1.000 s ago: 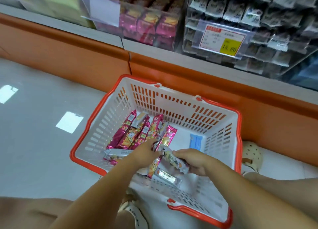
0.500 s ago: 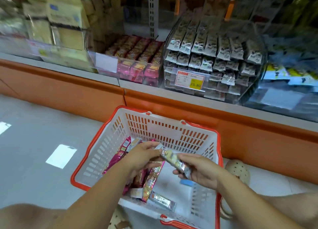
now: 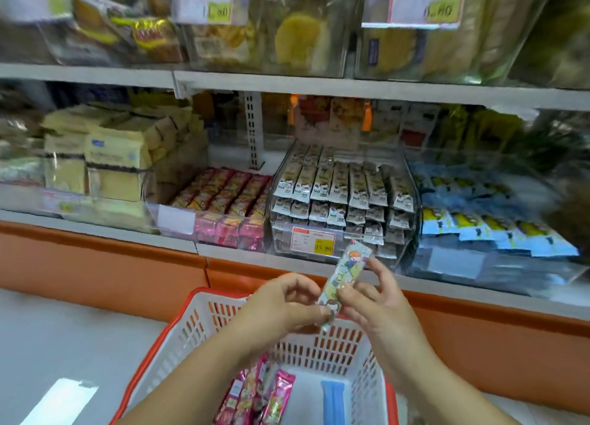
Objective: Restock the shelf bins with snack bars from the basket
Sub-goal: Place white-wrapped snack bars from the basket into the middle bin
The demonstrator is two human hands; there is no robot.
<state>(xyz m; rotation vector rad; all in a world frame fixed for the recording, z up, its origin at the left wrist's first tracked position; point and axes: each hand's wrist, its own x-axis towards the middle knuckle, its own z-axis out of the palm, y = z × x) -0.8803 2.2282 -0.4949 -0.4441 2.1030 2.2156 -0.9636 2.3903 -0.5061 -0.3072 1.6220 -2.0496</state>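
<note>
Bar: the pale, cartoon-printed, foil-wrapped snack bar (image 3: 346,273) is held above the red-rimmed white plastic basket (image 3: 204,316), before the lower shelf.
Grip: the left hand (image 3: 284,303) pinches its bottom end; the right hand (image 3: 378,300) holds its lower half between thumb and fingers.
Handling: probably light, with a slick wrapper (the filling may snap); best taken mid-length by the flat faces.
Axis: near upright, top leaning right toward the clear bin of grey-white bars (image 3: 341,194).
</note>
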